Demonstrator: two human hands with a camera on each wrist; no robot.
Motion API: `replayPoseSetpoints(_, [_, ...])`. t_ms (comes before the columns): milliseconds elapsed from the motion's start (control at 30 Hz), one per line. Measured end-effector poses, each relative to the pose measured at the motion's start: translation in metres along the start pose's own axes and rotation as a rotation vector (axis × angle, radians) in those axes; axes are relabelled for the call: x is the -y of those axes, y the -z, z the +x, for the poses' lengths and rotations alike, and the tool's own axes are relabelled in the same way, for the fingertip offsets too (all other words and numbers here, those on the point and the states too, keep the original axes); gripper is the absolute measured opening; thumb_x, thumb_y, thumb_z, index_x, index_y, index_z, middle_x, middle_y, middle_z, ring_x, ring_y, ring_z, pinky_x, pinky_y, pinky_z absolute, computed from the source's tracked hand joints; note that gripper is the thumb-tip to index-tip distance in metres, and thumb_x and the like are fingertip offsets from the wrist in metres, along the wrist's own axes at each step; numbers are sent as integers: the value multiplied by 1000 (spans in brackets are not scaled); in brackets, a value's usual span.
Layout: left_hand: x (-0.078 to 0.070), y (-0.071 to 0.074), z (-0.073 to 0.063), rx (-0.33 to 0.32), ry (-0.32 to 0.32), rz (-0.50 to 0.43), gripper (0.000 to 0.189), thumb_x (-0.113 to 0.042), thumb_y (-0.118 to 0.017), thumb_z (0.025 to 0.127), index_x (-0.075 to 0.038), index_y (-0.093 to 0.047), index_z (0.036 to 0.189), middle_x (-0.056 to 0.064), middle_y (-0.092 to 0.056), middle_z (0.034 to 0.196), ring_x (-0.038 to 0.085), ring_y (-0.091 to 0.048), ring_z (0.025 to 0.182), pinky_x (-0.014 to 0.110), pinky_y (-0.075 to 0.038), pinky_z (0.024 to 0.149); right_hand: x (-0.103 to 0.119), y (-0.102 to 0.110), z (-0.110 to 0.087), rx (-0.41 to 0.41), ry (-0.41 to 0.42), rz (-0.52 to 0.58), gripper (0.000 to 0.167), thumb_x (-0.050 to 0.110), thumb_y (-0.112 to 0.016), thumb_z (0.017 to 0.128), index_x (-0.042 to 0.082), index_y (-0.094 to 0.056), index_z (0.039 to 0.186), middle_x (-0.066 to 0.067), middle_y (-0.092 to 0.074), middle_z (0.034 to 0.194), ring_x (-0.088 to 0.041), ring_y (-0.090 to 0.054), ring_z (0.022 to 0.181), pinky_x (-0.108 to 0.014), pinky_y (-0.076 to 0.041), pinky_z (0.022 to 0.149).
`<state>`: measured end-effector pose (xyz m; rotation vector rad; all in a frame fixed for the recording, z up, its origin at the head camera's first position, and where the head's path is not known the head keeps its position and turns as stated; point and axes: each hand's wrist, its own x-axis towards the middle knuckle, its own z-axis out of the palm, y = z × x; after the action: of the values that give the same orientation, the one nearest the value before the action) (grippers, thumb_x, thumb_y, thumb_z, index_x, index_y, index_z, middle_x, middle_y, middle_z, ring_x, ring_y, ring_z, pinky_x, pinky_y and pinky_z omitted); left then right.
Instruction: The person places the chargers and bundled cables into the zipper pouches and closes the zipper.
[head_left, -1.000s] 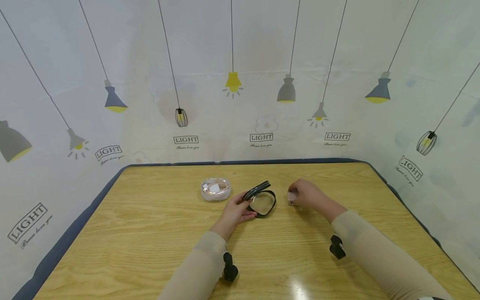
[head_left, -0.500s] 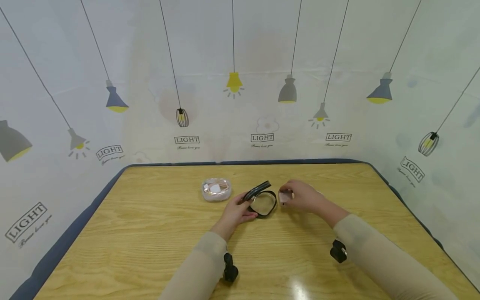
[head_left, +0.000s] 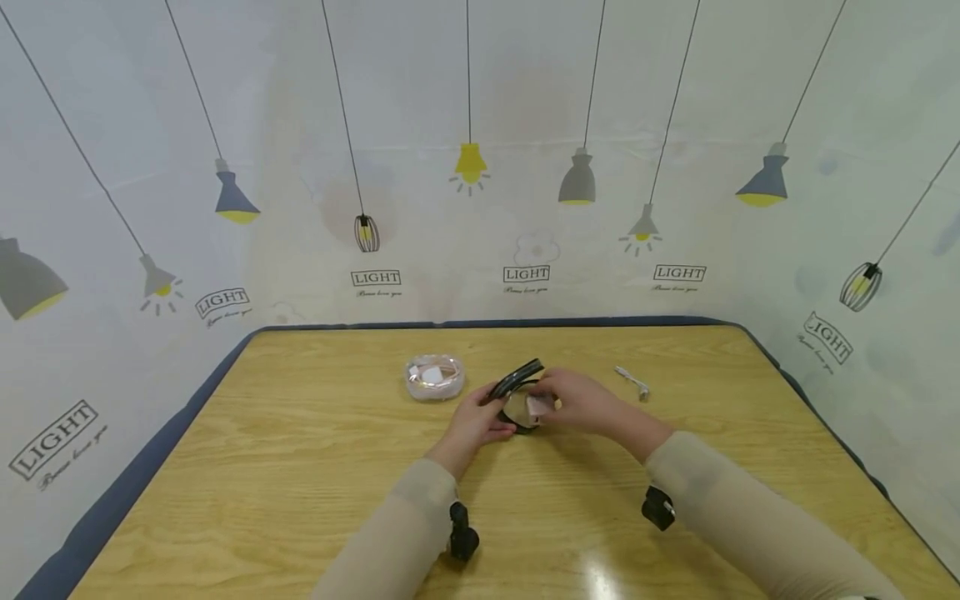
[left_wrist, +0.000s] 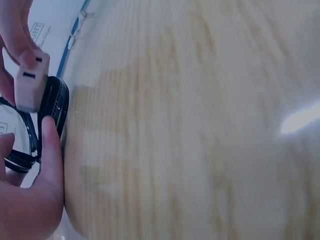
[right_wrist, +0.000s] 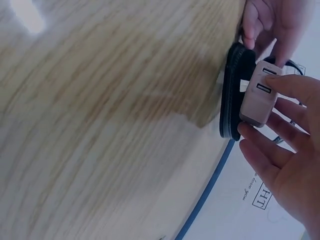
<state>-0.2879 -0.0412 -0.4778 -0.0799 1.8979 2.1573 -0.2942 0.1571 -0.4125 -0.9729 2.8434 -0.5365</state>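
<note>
My left hand (head_left: 474,419) holds a small black case (head_left: 516,377) with a clear round window, its two halves spread apart. My right hand (head_left: 581,402) pinches a pale pink USB charger (head_left: 537,407) over the window half. In the right wrist view two USB slots show on the face of the charger (right_wrist: 261,95), right beside the black case (right_wrist: 231,92). Seen from the left wrist, the thumb of my left hand (left_wrist: 30,207) lies along the case's rim (left_wrist: 61,102).
Left of the case sits a clear oval container (head_left: 434,377) with a white plug and a coiled cable inside. A short white cable (head_left: 633,383) lies to the right on the wooden table (head_left: 300,467). A lamp-printed curtain (head_left: 420,167) stands behind the table.
My right hand has carried the charger leftward to the case, bringing the white cable on the table into sight. My left hand and the case have hardly moved.
</note>
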Motion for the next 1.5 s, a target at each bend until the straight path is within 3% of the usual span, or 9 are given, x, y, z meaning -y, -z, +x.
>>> replayPoseSetpoints(233, [-5,-5,0,-85,-21,163,46,-16,-54,100,-2,-45,143,20,-57,126,15,-59,60,30,-55,58,14,-6,4,6,30,-106,39,18,-70,90,6,-64,127,-11,-59,124,-25,-61,104,-43,-52,84])
replayPoseSetpoints(400, [-8,-3,-2,-88,-67,290,36,-15,-53,101,-2,-55,134,17,-63,110,16,-58,65,30,-55,58,15,-11,5,-8,63,-185,42,21,-67,94,4,-59,132,-13,-55,129,-26,-61,107,-42,-52,87])
replayPoseSetpoints(600, [-6,1,2,-79,-60,264,31,-15,-53,101,0,-58,128,13,-62,98,15,-57,65,28,-54,58,14,-17,6,-36,85,-229,42,22,-64,96,4,-57,134,-14,-51,132,-28,-62,106,-43,-53,84])
replayPoseSetpoints(833, [-6,1,1,-100,-42,270,37,-15,-53,101,0,-51,135,18,-61,113,15,-57,67,31,-56,62,15,-24,7,-41,151,-232,32,16,-62,97,3,-61,127,-15,-55,124,-28,-64,100,-40,-55,77])
replayPoseSetpoints(967, [-7,-1,-1,-124,-31,273,41,-14,-55,100,-1,-46,138,21,-58,119,16,-57,69,32,-56,64,12,-28,8,-28,175,-211,27,12,-61,97,6,-64,124,-14,-58,119,-28,-63,104,-41,-53,83])
replayPoseSetpoints(1167, [-8,-4,-1,-147,-29,297,38,-11,-61,96,0,-52,132,18,-61,108,16,-58,68,33,-57,65,7,-31,7,-53,168,-97,23,5,-60,97,5,-68,118,-16,-59,116,-31,-60,106,-44,-52,86])
replayPoseSetpoints(1333, [-12,-6,-1,-171,-27,335,40,-1,-66,88,0,-58,127,15,-64,98,15,-58,67,27,-54,61,6,-33,7,-62,72,23,17,4,-58,97,2,-70,110,-18,-57,120,-32,-56,112,-45,-48,91])
replayPoseSetpoints(1500, [-14,-6,-2,-189,-41,386,44,7,-64,81,0,-60,125,15,-66,97,17,-61,70,27,-54,62,7,-34,8,-69,16,21,15,5,-60,96,1,-71,106,-17,-57,120,-32,-56,112,-45,-48,91])
